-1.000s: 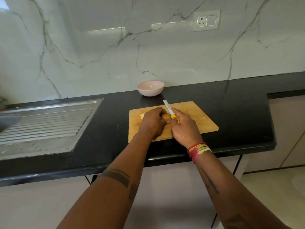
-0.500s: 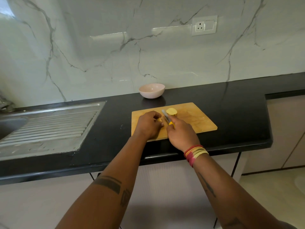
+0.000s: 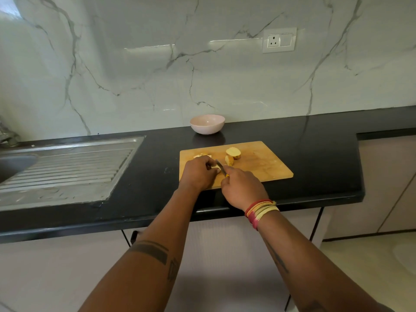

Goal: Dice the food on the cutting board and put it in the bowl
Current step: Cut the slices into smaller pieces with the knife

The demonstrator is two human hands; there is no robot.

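A wooden cutting board (image 3: 265, 163) lies on the black counter. Two cut potato chunks (image 3: 233, 153) (image 3: 229, 160) sit near its middle, and pale pieces (image 3: 201, 155) peek out behind my left hand. My left hand (image 3: 199, 172) curls over a piece of potato (image 3: 217, 170) at the board's near left. My right hand (image 3: 242, 188) grips a small knife (image 3: 221, 167) with a yellow handle, its blade against that piece. The pink bowl (image 3: 207, 124) stands behind the board by the wall, with nothing visible inside.
A steel sink drainboard (image 3: 67, 172) fills the counter's left side. The black counter (image 3: 315, 140) ends at a front edge just below my wrists and steps to a lower cabinet on the right. A wall socket (image 3: 279, 40) sits on the marble backsplash.
Both hands slid toward the board's near left edge. A cut chunk was left mid-board, then a second one beside it. The knife blade dropped from pointing up to lying low against the held piece.
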